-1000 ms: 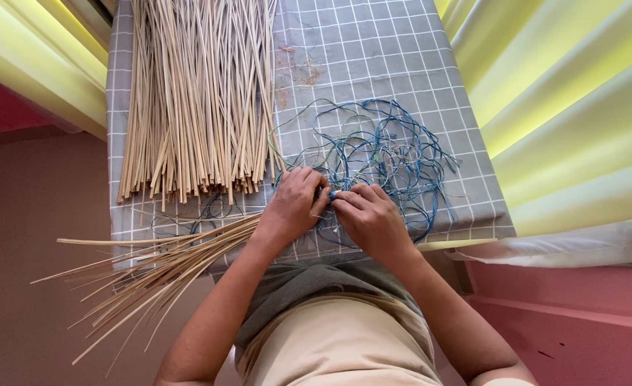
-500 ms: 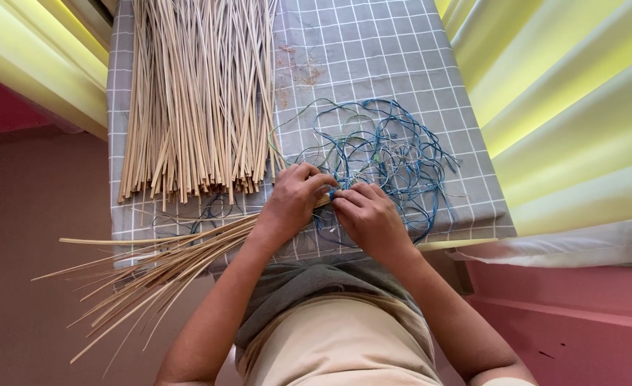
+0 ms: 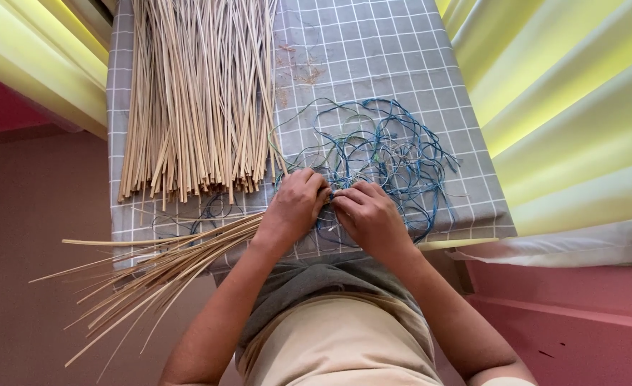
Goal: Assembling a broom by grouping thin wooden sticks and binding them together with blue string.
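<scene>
My left hand [image 3: 294,207] and my right hand [image 3: 366,214] meet at the near edge of a table covered by a grey checked cloth [image 3: 359,50]. Both are closed, fingertips pinching thin blue string between them. A loose tangle of blue and green string [image 3: 387,150] spreads just beyond the hands. Under my left wrist a bundle of thin pale sticks [image 3: 159,268] fans out to the left past the table edge. What the fingers hold beneath the knuckles is hidden.
A large pile of long pale sticks [image 3: 194,93] lies on the left half of the table. Yellow curtains [image 3: 566,93] hang at the right and at the upper left. A white ledge [image 3: 566,246] sits at the right, above a pink wall.
The hands have barely moved; the fingers shift slightly on the string.
</scene>
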